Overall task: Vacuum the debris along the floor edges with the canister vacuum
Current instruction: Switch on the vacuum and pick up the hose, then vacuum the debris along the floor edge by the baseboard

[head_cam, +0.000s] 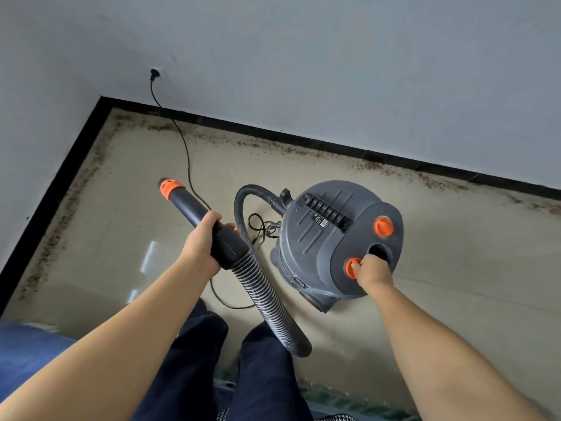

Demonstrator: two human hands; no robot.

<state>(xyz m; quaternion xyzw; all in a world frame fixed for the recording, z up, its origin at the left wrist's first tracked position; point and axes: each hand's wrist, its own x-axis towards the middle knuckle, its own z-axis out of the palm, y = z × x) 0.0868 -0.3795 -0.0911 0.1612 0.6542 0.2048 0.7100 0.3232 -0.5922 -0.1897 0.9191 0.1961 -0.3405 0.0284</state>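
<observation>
**A:** Where do I stand with the vacuum?

**B:** Your left hand (pixel 202 243) is wrapped round the black wand (pixel 209 221), fingers curled over the top near the cuff where the ribbed hose (pixel 267 299) joins. The wand's orange tip (pixel 170 186) points up and away, off the floor, toward the corner. Your right hand (pixel 371 268) is down on the grey vacuum (pixel 331 238), fingertips pinching the nearer orange knob (pixel 352 267). A second orange knob (pixel 384 226) sits farther back on the lid, with a dark round opening between the two.

**A:** And the dirt?

**B:** The debris (pixel 303 150) lies in a brown speckled band hugging the black baseboard (pixel 379 156) along the far wall, and another band runs down the left-hand edge to the corner. The middle of the tiled floor (pixel 136 214) looks mostly clean.

**A:** How much room have I got?

**B:** The vacuum stands on the floor to your right, near the far baseboard but apart from it. The hose loops from its front, round behind the wand, then down past your knees. The power cord (pixel 185 147) drops from the wall socket (pixel 155 73), crosses the debris band, and trails between wand and vacuum, with a tangle of slack beside the canister. Something blue sits at your lower left and a patterned edge by your feet; I can't make out what either is.
</observation>
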